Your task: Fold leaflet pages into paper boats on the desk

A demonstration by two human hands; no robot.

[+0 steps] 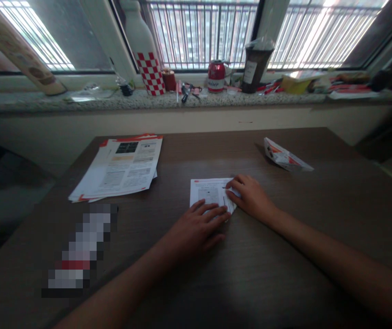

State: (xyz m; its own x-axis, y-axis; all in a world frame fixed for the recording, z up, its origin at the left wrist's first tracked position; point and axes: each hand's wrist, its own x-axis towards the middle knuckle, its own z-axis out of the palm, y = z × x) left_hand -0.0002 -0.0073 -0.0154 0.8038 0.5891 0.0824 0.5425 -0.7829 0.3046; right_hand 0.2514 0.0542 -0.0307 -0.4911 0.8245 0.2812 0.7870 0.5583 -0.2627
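Note:
A small printed sheet of paper (207, 189) lies on the table between my hands. Its right side looks folded over, partly hidden under my fingers. My left hand (204, 226) rests across the lower edge of the sheet with fingers stretched out and a little apart. At the right edge, my right hand (250, 196) has its fingers curled and closed on the paper. Farther back to the right sits a folded paper piece (285, 157) with orange and red print, tilted up off the tabletop.
A stack of printed sheets (123, 171) lies at the back left of the brown table (212, 151). In front of it is a pixelated object (81, 249). The windowsill behind holds a checkered bottle (151, 73), a red can (216, 75) and a dark cup (255, 66).

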